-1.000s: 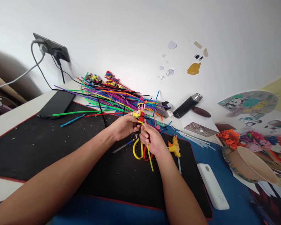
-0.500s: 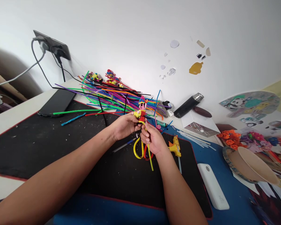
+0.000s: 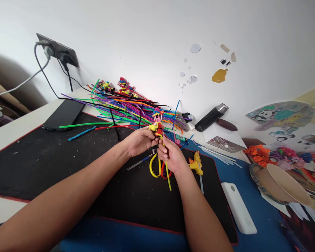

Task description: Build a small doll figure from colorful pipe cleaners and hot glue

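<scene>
— Where is the figure [image 3: 158, 126]?
— It is above the middle of the mat [image 3: 68, 168], between the left hand [image 3: 141, 142] and the right hand [image 3: 171, 154], at the fingertips of both.

— How does its long axis stand?
— It is nearly upright, as I see it. The hat points to the far edge of the tabletop [image 3: 18, 131], and the lower end is down among the fingers.

— Which of the hands is nearer?
— The left one, I think. It grasps the figure by the lower body, from the left side. The right one is just beside the lower end, and its thumb and fingers pinch the yellow stem [image 3: 168, 176].

— And how does this stem run?
— From the lower end of the figure it passes through the right fingers, and its free end points to the near edge. I cannot tell if it is fixed to the figure, because the fingers hide this part.

— What is around them?
— The scissors [image 3: 151, 167] are under the right hand, with the pen [image 3: 139, 162] to their left. The glue gun [image 3: 197, 167] is at the right, and the pile of stems [image 3: 120, 105] is toward the far edge.
</scene>
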